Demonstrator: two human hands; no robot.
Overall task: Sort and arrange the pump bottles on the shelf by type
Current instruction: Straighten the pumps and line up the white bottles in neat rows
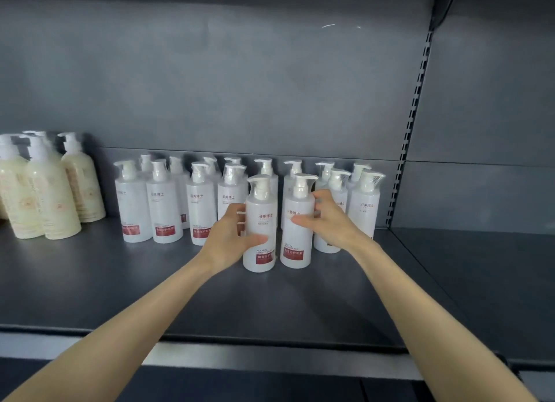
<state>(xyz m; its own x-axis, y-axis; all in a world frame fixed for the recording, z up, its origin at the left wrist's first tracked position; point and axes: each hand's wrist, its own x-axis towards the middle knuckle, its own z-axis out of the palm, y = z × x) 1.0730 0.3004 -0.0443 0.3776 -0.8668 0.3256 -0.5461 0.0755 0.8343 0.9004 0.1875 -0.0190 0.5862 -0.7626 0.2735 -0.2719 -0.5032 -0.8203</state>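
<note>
Clearly risky: left hand [231, 236] wrapped around one white conditioner bottle [260, 221], right hand [327, 218] around its neighbour [297, 221], both standing mid-shelf [120, 287] before tight rows, ready to topple if nudged back.

a dark grey back panel [240, 80] fills the upper view, with a faint light glint near its top. a slotted upright [411, 125] runs down the right, beside a second panel [492, 101]. a pale strip [270, 356] edges the front.
</note>
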